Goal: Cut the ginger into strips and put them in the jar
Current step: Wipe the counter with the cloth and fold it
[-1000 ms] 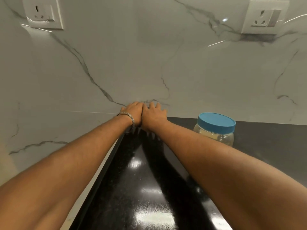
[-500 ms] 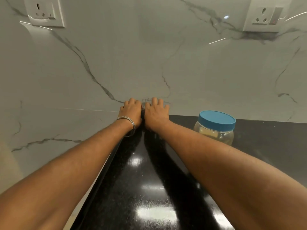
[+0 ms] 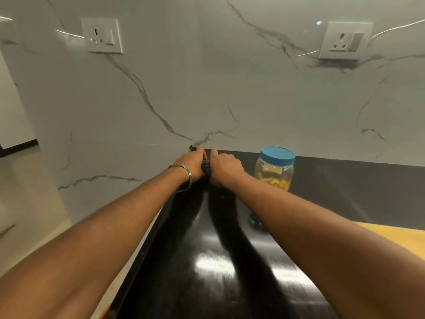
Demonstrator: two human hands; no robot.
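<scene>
A clear plastic jar (image 3: 274, 173) with a blue lid (image 3: 277, 155) stands shut on the black counter (image 3: 207, 261), near the wall. Pale yellow ginger strips lie inside it. Both my arms stretch to the counter's far left corner, left of the jar. My left hand (image 3: 192, 163), with a metal bangle at the wrist, and my right hand (image 3: 224, 166) sit side by side with curled fingers. Between them they grip a small dark checked piece of cloth (image 3: 205, 168), mostly hidden by the hands.
A marble wall (image 3: 207, 88) rises right behind the hands, with a socket plate at the upper left (image 3: 102, 35) and upper right (image 3: 345, 40). A yellow cutting board's corner (image 3: 391, 238) shows under my right forearm. The counter's left edge drops off beside my left arm.
My hands were lying flat side by side at the wall; now their fingers are curled round a dark cloth between them. The view has pulled back, showing the jar's contents and the board.
</scene>
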